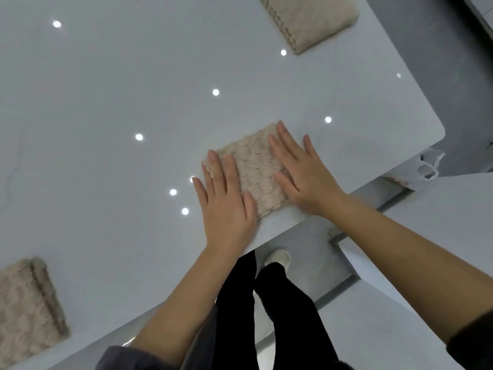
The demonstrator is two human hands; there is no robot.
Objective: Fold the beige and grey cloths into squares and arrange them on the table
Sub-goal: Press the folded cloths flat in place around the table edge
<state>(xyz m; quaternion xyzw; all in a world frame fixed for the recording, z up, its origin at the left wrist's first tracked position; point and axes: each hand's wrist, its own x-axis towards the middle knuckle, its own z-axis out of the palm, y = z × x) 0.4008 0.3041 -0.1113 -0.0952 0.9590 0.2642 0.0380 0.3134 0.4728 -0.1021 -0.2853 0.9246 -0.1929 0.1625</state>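
Note:
A small folded beige cloth [256,169] with a scalloped texture lies near the table's front edge. My left hand [226,206] lies flat on its left side, fingers straight and spread. My right hand [298,172] presses flat on its right side, fingers straight. A second folded beige cloth [312,20] sits at the far right of the table. A third folded beige cloth [26,308] lies at the near left, cut by the frame's edge. No grey cloth is in view.
The glossy white table [120,102] reflects ceiling lights; its rounded corner is at the right. A white plastic bag [424,166] hangs past that corner. Beneath the edge are my black trousers and a white shoe [277,257].

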